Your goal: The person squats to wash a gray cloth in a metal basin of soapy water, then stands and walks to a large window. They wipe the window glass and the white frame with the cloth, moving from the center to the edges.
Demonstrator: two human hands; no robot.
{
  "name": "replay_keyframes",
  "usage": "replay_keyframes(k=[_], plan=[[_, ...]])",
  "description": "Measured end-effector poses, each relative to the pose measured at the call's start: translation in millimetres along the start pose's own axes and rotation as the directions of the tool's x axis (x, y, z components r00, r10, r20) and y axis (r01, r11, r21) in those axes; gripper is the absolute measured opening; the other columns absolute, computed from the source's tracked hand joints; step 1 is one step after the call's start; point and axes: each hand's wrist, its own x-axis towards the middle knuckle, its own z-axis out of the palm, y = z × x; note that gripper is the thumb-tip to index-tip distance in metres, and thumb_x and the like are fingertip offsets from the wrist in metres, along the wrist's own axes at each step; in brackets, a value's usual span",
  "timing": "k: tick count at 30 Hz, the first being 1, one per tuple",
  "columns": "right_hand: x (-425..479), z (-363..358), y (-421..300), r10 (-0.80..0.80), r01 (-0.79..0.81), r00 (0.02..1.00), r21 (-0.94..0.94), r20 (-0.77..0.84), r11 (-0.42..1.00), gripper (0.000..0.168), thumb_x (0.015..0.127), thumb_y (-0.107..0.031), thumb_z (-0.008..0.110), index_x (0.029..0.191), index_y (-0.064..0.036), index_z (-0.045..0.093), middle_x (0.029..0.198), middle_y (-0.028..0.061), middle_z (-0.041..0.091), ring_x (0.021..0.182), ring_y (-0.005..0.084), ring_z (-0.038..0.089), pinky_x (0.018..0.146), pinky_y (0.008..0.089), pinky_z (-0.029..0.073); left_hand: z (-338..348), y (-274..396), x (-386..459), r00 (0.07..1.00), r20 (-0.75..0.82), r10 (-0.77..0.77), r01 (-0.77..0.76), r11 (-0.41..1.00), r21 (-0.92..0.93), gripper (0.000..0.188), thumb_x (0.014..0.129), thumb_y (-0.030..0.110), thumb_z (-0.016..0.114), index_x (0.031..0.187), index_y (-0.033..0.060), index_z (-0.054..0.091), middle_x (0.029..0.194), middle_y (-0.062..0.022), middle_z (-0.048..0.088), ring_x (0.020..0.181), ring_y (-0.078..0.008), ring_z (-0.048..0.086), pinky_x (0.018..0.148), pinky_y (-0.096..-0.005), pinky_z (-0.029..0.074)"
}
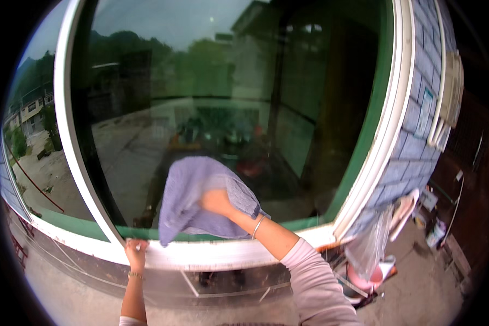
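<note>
A purple cloth (183, 195) lies spread against the lower part of a dark, reflecting window pane (228, 81). My right hand (216, 201) presses on it, partly wrapped by its folds, so the fingers are hidden and blurred. One corner of the cloth hangs down to the white window frame (212, 254). Lower left, my left hand (136, 250) grips the frame's sill at the foot of the upright white bar (71, 134).
A grey-blue tiled wall (407, 142) with pipes runs along the right. Below it are a clear plastic bag (368, 244), a pink basin (364, 277) and assorted items on the ground. Another pane (36, 163) stands at left.
</note>
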Motion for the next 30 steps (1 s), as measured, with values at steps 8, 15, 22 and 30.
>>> replay_keyframes(k=[8,15,22,30], plan=[[-287,65,105,0.724,-0.502,0.579,-0.535,0.375,0.679,0.026,0.077,-0.025,0.053,0.084,-0.008,0.073,0.092,0.0143,0.068,0.096,0.0302,0.062,0.086,0.0443,0.045,-10,3,2,0.985,0.167,-0.044,0.034,0.998,0.058,0.011,0.067,0.004,0.075,0.073,0.0021,0.065,0.075,-0.0099,0.066,0.071,-0.0239,0.062,0.069,-0.0324,0.048],[-345,23,134,0.716,-0.839,0.482,-0.030,-0.505,0.544,0.042,0.086,-0.025,0.055,0.118,0.002,0.053,0.122,0.0227,0.053,0.115,0.0386,0.048,0.098,0.0402,0.037,-2,7,2,0.980,0.193,-0.052,0.044,0.998,0.045,0.011,0.068,0.007,0.076,0.075,0.0041,0.067,0.075,-0.0074,0.065,0.071,-0.0207,0.060,0.069,-0.0306,0.047],[-271,75,43,0.462,-0.547,0.773,-0.087,-0.434,0.833,0.011,0.075,-0.011,0.057,0.079,-0.003,0.063,0.078,0.0166,0.062,0.075,0.0364,0.058,0.068,0.0448,0.045,3,6,6,0.972,0.227,-0.060,0.048,0.997,0.057,0.010,0.072,0.007,0.075,0.077,0.0025,0.067,0.073,-0.0056,0.065,0.068,-0.0147,0.058,0.068,-0.0273,0.047],[-242,144,10,0.381,-0.371,0.910,0.088,-0.166,0.924,0.021,0.081,-0.014,0.049,0.096,-0.005,0.062,0.101,0.0159,0.062,0.095,0.0288,0.058,0.085,0.0403,0.044,5,1,4,0.975,0.216,-0.049,0.046,0.999,0.019,0.012,0.076,0.011,0.073,0.078,0.0010,0.066,0.073,-0.0039,0.065,0.067,-0.0101,0.057,0.068,-0.0244,0.047]])
